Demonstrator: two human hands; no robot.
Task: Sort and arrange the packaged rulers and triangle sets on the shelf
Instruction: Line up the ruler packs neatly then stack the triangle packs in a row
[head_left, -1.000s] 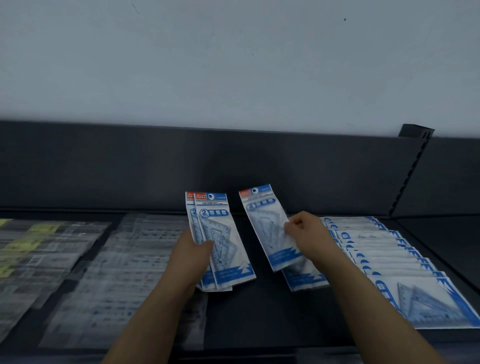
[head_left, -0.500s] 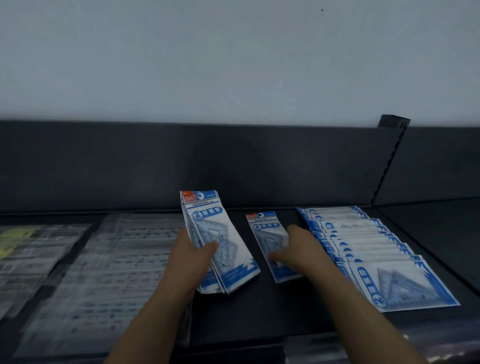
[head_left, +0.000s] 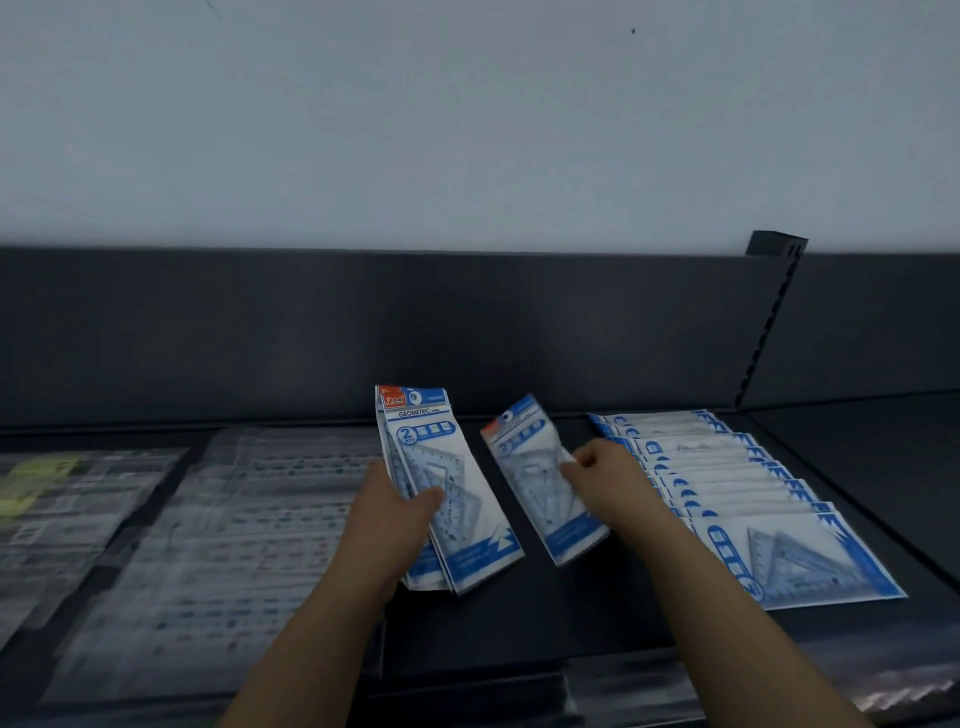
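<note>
My left hand grips a small stack of blue-and-white triangle-set packs, held upright above the dark shelf, thumb across the front pack. My right hand pinches a single triangle-set pack by its right edge and holds it tilted, just off the shelf. To the right lies an overlapping row of several like packs, fanned from back to front.
Clear packaged rulers cover the shelf's left half, with yellow-labelled packs at the far left. A dark back panel rises behind, and a slotted upright stands at the right.
My right hand set a pack down flat on the shelf half a second ago; now it holds a single pack lifted and tilted. The left hand's stack stays about where it was.
</note>
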